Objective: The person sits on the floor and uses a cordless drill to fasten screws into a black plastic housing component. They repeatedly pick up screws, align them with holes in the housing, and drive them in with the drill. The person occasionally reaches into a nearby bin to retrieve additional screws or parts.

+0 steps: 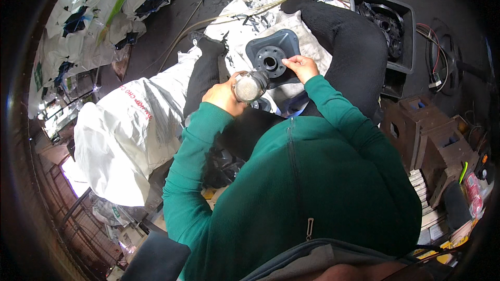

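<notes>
Grey flanged part [275,52], stained white sheeting [316,65] beneath it, a leg to either side. Left hand [225,94] grasps a round metal-capped tool [249,88] at the part's near-left edge. Right hand [303,67] has fingertips at the part's right rim; gripping or merely touching, can't tell from here. A loosened left grip could drop the tool against the part or those fingertips

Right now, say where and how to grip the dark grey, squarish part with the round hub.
Probably pinch the dark grey part by its flange's far edge, from the far side: that rim lies uncovered, while the right hand is at the hub.
</notes>
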Demonstrator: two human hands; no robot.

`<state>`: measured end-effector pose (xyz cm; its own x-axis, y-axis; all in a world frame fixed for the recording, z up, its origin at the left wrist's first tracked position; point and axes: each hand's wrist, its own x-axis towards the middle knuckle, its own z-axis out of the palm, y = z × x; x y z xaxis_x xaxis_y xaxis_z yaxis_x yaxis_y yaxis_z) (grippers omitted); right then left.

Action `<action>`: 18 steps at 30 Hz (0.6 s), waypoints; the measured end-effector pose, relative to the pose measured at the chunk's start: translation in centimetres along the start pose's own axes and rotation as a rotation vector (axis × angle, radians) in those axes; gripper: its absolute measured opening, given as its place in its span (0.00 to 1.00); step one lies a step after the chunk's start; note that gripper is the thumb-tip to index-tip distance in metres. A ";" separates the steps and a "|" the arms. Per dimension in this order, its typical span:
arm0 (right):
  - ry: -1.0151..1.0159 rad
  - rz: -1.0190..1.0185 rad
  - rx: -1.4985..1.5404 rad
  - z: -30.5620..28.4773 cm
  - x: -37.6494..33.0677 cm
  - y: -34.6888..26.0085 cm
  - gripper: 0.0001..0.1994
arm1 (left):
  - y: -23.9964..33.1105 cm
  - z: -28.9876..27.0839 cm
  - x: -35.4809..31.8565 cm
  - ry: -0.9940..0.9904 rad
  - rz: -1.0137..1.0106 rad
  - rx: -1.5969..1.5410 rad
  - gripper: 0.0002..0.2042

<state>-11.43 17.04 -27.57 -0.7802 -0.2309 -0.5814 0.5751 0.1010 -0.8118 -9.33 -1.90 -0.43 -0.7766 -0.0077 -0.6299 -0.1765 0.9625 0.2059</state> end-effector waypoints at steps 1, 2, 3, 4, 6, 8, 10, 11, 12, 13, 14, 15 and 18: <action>-0.016 -0.001 0.033 0.1 -0.1 -0.2 0.18 | 0.2 -0.2 0.3 -0.001 -0.010 0.034 0.34; -0.036 0.022 0.046 0.0 -0.3 -0.4 0.18 | 0.4 -0.2 0.4 -0.039 -0.065 0.037 0.33; -0.050 0.042 0.061 -0.1 -0.4 -0.7 0.18 | 0.4 -0.2 0.6 -0.050 -0.094 0.041 0.33; -0.057 0.061 0.081 -0.2 -0.5 -0.9 0.19 | 0.3 -0.1 0.8 -0.064 -0.121 0.044 0.32; -0.033 0.061 0.018 -0.2 -0.7 -1.4 0.19 | -0.3 0.4 0.9 -0.046 -0.069 -0.006 0.32; -0.031 0.051 -0.010 -0.2 -0.8 -1.9 0.19 | -1.1 1.0 0.9 -0.020 -0.063 -0.024 0.32; -0.049 0.031 -0.007 -0.3 -0.9 -2.2 0.20 | -1.8 1.8 0.7 0.019 -0.072 -0.089 0.32; -0.057 0.090 -0.029 -0.3 -0.9 -2.3 0.20 | -2.2 2.3 0.7 0.051 -0.034 -0.119 0.32; -0.067 0.073 -0.014 -0.3 -0.8 -2.4 0.20 | -2.5 2.6 0.7 0.082 0.005 -0.149 0.33; -0.067 0.057 0.000 -0.3 -0.9 -2.4 0.20 | -2.7 2.9 0.6 0.074 -0.002 -0.159 0.33; -0.067 0.080 -0.005 -0.3 -0.8 -2.4 0.20 | -2.9 3.2 0.7 0.079 0.020 -0.144 0.33; -0.067 0.047 -0.042 -0.4 -0.9 -2.3 0.17 | -3.0 3.4 0.7 0.086 0.044 -0.132 0.33; -0.066 0.004 -0.084 -0.5 -1.1 -2.3 0.16 | -3.1 3.7 0.7 0.105 0.020 -0.129 0.32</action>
<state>-12.02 17.51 -25.16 -0.7583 -0.2933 -0.5822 0.5535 0.1822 -0.8127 -7.08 -3.89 -4.24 -0.8385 -0.0233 -0.5444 -0.2313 0.9199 0.3168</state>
